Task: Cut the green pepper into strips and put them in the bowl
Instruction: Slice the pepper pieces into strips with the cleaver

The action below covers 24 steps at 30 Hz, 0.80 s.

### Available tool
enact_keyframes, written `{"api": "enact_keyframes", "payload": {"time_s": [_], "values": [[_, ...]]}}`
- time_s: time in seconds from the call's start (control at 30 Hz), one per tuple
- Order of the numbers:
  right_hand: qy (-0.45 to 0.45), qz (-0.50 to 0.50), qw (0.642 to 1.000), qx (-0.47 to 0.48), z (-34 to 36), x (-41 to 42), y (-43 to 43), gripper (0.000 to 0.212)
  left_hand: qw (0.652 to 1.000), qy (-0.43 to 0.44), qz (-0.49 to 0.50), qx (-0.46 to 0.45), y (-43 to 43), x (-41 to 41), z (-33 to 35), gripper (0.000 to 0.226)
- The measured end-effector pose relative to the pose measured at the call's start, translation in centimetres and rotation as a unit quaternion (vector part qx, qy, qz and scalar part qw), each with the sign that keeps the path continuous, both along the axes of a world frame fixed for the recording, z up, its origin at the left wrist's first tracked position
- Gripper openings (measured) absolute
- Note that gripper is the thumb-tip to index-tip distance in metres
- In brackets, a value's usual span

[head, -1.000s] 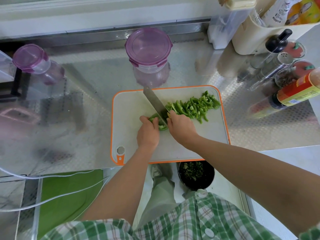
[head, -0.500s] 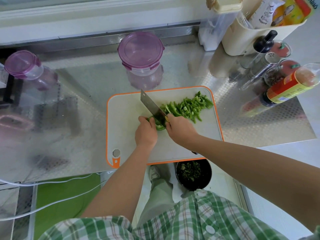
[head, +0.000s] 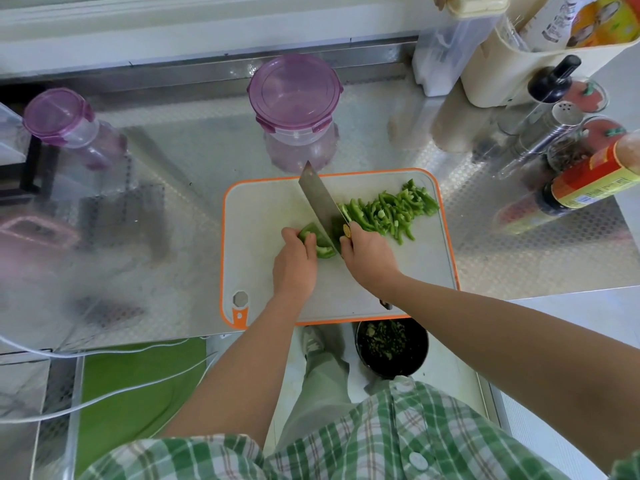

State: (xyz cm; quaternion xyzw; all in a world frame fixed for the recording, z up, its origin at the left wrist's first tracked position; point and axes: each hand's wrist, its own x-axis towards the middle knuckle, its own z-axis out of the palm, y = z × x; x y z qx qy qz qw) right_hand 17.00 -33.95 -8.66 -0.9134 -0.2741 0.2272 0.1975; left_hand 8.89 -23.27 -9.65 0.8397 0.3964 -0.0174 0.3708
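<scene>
**Knife advanced along pepper**

Since the earlier frame, knife sits farther left on green pepper. Left hand fingers press together on it; right hand fingers wrap the handle. Cut strips lie right on cutting board.

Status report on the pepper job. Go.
Left hand pins the uncut pepper piece; right hand grips the knife, blade on it. Strips piled on the cutting board. Nothing in the way.

Green-and-white plaid shirt with white buttons, short sleeves, forearms bare. Pale green trousers, light worn shoe. No rings or watch visible.
</scene>
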Motion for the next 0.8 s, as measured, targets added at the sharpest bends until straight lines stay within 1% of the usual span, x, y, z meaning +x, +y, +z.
{"api": "enact_keyframes", "payload": {"time_s": [0.07, 0.17, 0.33, 0.43, 0.67, 0.8], "values": [[0.009, -0.004, 1.0, 0.022, 0.4, 0.2, 0.0, 0.02, 1.0, 0.003, 0.012, -0.016, -0.1, 0.4, 0.0, 0.026], [0.002, 0.021, 0.999, 0.038, 1.6, 0.8, -0.2, 0.02, 0.999, 0.009, 0.022, -0.045, -0.3, 1.0, -0.2, 0.021], [-0.002, 0.044, 0.999, -0.008, 2.0, 1.4, -0.8, 0.017, 0.998, 0.015, 0.029, -0.057, -0.4, 1.6, -0.2, 0.02], [0.007, 0.047, 0.999, -0.021, 1.5, 1.1, -1.1, 0.017, 0.998, 0.025, 0.027, -0.052, -0.4, 1.6, -0.2, 0.02], [0.016, 0.028, 0.999, 0.006, 1.4, 1.0, -0.7, 0.019, 0.999, 0.028, 0.024, -0.036, -0.2, 1.7, -0.6, 0.022], [0.019, 0.028, 0.999, -0.015, 1.5, 1.1, -0.3, 0.019, 0.999, 0.033, 0.027, -0.029, -0.2, 1.8, -0.4, 0.022]]}}
